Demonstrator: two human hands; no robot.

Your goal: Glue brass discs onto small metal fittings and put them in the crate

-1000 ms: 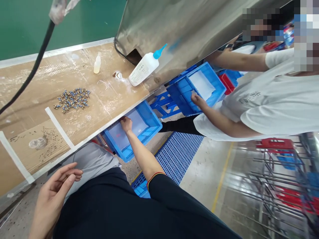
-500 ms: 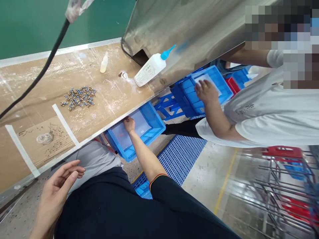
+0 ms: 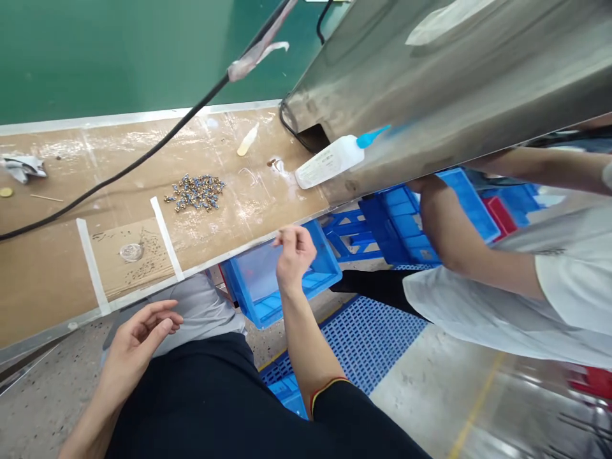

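Blue bin [image 3: 268,284] sits just beneath the right hand [image 3: 292,255], grip seemingly pinched together; left hand [image 3: 138,331] lies spread.

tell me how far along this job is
Looks done: little, only a pile of small metal parts on the bench. In hand: right hand pinched above the blue bin, contents too small to tell; left hand open, empty. Left: pile and glue bottle lie untouched.

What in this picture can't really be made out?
Head view:
Right hand: fingertips pinched, anything between them too small to see.
Pile of small metal parts: too small to identify.
Blue bin: far end hidden under the bench edge.
Squeeze bottle: label too small to read.
Co-worker's forearm: hand hidden behind the steel housing.
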